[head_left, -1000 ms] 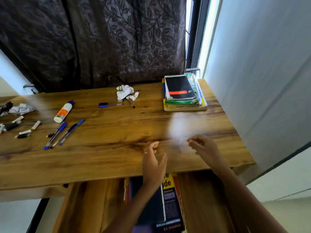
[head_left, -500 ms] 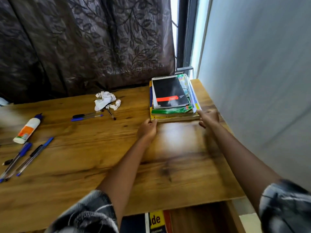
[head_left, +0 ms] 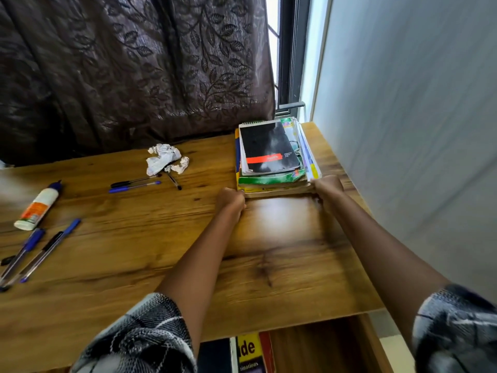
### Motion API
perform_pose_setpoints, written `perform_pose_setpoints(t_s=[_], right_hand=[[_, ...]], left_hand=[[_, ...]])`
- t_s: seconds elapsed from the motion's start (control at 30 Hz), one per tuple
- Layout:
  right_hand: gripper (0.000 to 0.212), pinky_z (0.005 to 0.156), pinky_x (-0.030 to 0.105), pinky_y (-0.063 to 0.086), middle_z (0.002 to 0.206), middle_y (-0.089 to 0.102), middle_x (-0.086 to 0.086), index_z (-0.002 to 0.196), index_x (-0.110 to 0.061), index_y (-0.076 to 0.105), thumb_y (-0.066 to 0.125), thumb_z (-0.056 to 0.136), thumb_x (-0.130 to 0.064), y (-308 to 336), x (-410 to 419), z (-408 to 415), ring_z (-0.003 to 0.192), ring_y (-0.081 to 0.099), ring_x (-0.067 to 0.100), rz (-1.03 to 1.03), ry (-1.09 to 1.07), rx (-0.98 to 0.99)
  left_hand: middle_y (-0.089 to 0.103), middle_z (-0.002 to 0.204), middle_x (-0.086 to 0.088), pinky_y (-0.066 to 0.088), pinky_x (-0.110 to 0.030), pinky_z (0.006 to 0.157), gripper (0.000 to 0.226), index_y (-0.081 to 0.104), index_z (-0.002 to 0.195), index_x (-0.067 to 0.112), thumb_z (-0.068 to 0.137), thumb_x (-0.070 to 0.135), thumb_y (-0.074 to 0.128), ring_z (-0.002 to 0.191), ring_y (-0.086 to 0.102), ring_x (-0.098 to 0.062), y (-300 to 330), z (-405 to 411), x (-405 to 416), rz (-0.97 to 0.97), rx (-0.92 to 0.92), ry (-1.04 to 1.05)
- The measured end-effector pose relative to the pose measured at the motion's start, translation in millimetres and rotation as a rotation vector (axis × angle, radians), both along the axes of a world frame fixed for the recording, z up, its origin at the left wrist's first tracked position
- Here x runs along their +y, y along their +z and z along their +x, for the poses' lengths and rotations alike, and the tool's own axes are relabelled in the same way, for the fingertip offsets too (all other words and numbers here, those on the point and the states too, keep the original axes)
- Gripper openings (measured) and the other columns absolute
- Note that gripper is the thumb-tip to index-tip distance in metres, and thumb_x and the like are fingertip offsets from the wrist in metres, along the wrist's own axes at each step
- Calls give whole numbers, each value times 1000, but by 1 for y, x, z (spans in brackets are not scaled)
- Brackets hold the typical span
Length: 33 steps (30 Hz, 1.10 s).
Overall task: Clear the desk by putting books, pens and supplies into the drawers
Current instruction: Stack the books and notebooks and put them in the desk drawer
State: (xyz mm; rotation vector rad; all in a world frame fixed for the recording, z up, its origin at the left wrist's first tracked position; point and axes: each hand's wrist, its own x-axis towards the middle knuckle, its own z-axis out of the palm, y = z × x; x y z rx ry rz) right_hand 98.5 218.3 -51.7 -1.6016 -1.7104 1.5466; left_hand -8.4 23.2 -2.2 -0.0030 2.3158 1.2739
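1. Already some books sit in the open wooden drawer at the bottom of the frame, a yellow-covered one among them; that part looks done.
2. Both hands grasp the stack of books and notebooks at upper right: the left hand curls on its near left corner, the right hand on its near right corner. A black spiral pad with a red band tops the stack.
3. Left to clear, I judge: two pens with blue and black caps at centre, a white glue bottle with an orange label and more blue pens at left, plus crumpled white paper.
4. Brown wood-grain desk; behind it a dark leaf-patterned curtain, a window strip, and a pale wall at right.
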Motion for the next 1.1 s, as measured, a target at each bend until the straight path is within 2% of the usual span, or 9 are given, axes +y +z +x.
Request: perform_pose_setpoints(t_s=[0.1,0.17,0.23,0.37,0.43,0.6,0.83,0.93,1.1], right_hand=[[17,68,39,47,78,60,10,72,-13,60,64,68,-30,8,-17,27,74,55,24,69,24,-15],[19,66,40,46,70,54,6,63,-14,54,65,74,-25,23,-38,49,63,50,22,74,37,22],[22,64,38,47,66,52,5,62,-14,53,65,80,-18,34,-58,75,60,50,19,29,13,80],[7,79,37,51,85,55,10,85,-5,55,61,88,-9,41,-90,126,84,55,19,-67,-43,201],[9,78,39,53,91,53,13,83,-6,53,60,89,-9,41,-105,150,90,55,21,-84,-64,204],[19,65,30,52,88,56,17,72,-7,52,57,91,-11,38,-137,206,85,58,25,-58,-55,168],[14,72,45,51,82,65,20,75,-11,62,60,88,-15,24,-169,261,74,61,31,95,-61,116],[10,76,46,52,88,66,14,87,-12,63,60,88,-21,19,-180,268,85,63,33,134,-70,74],[32,85,46,49,107,59,6,112,-14,50,63,84,-20,26,-216,265,94,57,23,211,-233,66]], left_hand=[[70,93,-16,51,-35,71,19,66,94,4,90,21,59,82,67,-31,-2,17,-15,-45,82,-61],[71,94,-17,48,-34,72,15,65,77,10,85,22,64,90,66,-33,-3,32,-29,-51,96,-84],[71,92,-13,41,-29,66,18,61,69,15,81,26,67,90,65,-31,-7,48,-45,-64,93,-97],[72,92,-3,38,-26,64,17,68,88,16,81,31,68,86,65,-22,-10,91,-75,-96,110,-158],[71,93,1,41,-25,66,16,69,91,18,82,32,68,84,64,-17,-8,114,-92,-97,131,-198],[62,74,11,40,-23,54,10,63,86,24,85,33,65,65,56,-7,1,167,-131,-111,166,-296],[60,70,13,37,-20,52,11,60,84,30,86,40,61,62,55,-2,-5,216,-170,-115,217,-390],[63,85,16,43,-22,71,13,58,95,33,88,45,56,78,57,-1,-11,229,-179,-187,404,-439],[52,129,15,30,-29,105,47,44,134,29,91,48,49,122,45,-6,-32,248,-195,-247,588,-565]])
